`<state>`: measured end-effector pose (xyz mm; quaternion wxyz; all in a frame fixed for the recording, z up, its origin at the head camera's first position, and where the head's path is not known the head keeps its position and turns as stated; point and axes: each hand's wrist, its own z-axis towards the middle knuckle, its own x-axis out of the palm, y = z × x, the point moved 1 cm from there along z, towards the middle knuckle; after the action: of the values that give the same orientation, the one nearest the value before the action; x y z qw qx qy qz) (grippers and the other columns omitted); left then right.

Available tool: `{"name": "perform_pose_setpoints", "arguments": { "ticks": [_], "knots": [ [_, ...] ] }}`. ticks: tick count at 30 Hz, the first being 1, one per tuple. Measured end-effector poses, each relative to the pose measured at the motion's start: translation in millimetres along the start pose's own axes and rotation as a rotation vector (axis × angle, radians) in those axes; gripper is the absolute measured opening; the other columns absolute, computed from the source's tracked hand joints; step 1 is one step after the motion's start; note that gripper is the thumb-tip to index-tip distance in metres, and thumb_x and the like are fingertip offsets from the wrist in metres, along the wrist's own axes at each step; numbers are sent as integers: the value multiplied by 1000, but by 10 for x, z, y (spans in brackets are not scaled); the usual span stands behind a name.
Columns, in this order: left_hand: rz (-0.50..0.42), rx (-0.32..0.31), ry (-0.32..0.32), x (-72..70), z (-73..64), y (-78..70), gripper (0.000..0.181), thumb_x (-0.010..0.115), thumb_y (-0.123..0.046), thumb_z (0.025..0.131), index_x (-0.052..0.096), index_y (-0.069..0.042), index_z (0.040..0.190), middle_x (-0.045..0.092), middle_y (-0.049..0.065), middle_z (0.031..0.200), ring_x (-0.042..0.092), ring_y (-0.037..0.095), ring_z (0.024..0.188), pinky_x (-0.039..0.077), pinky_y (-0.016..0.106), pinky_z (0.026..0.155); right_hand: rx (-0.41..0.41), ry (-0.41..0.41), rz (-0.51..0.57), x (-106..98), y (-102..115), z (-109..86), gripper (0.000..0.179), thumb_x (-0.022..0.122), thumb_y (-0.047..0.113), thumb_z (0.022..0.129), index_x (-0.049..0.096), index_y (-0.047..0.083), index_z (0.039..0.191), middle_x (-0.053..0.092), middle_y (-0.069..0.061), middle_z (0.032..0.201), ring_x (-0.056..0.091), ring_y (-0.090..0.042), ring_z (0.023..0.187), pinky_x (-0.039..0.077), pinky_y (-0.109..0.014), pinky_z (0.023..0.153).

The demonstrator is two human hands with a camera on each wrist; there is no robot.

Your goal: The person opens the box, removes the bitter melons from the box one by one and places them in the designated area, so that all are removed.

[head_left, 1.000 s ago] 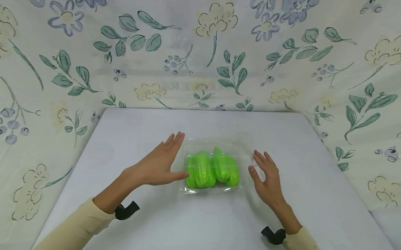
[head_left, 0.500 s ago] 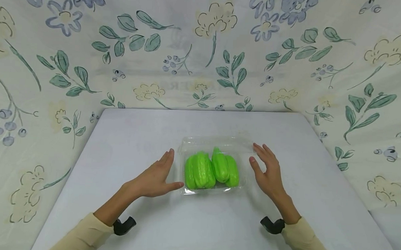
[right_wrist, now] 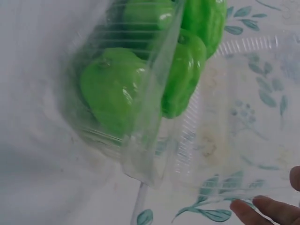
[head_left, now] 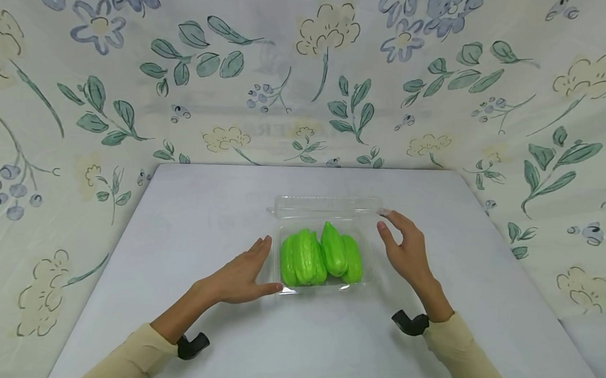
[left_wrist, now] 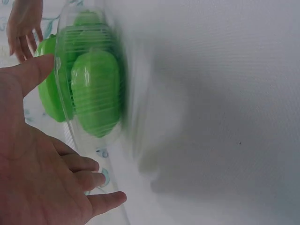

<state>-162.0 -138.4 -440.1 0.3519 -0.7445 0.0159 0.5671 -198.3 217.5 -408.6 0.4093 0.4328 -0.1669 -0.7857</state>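
A clear plastic clamshell box (head_left: 324,290) sits mid-table, its ribbed base holding several glossy green peppers (head_left: 305,259). Its clear lid (head_left: 327,208) is folded back on the far side. My left hand (head_left: 240,273) lies along the box's left side with fingers extended, the thumb right at the front left rim. My right hand (head_left: 407,247) is at the right, its fingertips at the lid's right corner and its thumb held apart. In the right wrist view, fingertips (right_wrist: 267,211) show beside the lid's edge; the rest of that hand is out of frame.
The box stands on a white table (head_left: 205,207). A floral-patterned cloth (head_left: 288,70) hangs behind the table and along both sides. Each wrist wears a black camera mount, such as the left mount (head_left: 193,346) below the sleeve.
The lid has swung from over the peppers to the far side of the box. My left hand has drawn back toward the front left rim; my right hand has moved slightly away from me.
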Motion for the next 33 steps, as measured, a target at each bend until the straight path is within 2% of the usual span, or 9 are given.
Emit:
{"name": "perform_pose_setpoints", "arguments": {
  "ticks": [5,10,18,26,33],
  "knots": [
    [-23,10,3,30,22,-6,108,57,-65,89,8,6,154,11,19,161,10,32,148,21,50,114,38,46,-24,7,-2,84,30,60,14,99,65,-4,122,64,-19,124,53,-37,125,37,-56,103],
    [-22,12,-4,48,35,-2,108,58,-64,89,8,6,154,11,19,161,11,32,148,22,48,114,43,55,-27,25,-20,169,31,59,14,99,64,-6,122,65,-21,121,54,-37,123,38,-56,103],
    [-24,10,1,30,20,-19,109,59,-65,88,8,5,155,11,19,161,10,32,148,22,47,115,32,62,-29,71,-118,293,26,62,10,97,68,-5,117,70,-19,110,65,-37,106,45,-57,95],
    [-31,4,6,10,5,-17,109,60,-63,88,7,5,155,10,19,161,10,31,148,22,47,115,19,83,-59,185,-239,401,21,62,6,96,68,-5,113,71,-18,105,68,-37,96,50,-54,86],
    [-43,-5,21,14,17,-20,108,60,-62,89,6,3,155,9,17,161,8,29,148,20,47,115,81,107,-46,252,-363,505,20,62,5,96,69,-5,113,71,-19,106,68,-36,95,53,-52,83]
  ]
}}
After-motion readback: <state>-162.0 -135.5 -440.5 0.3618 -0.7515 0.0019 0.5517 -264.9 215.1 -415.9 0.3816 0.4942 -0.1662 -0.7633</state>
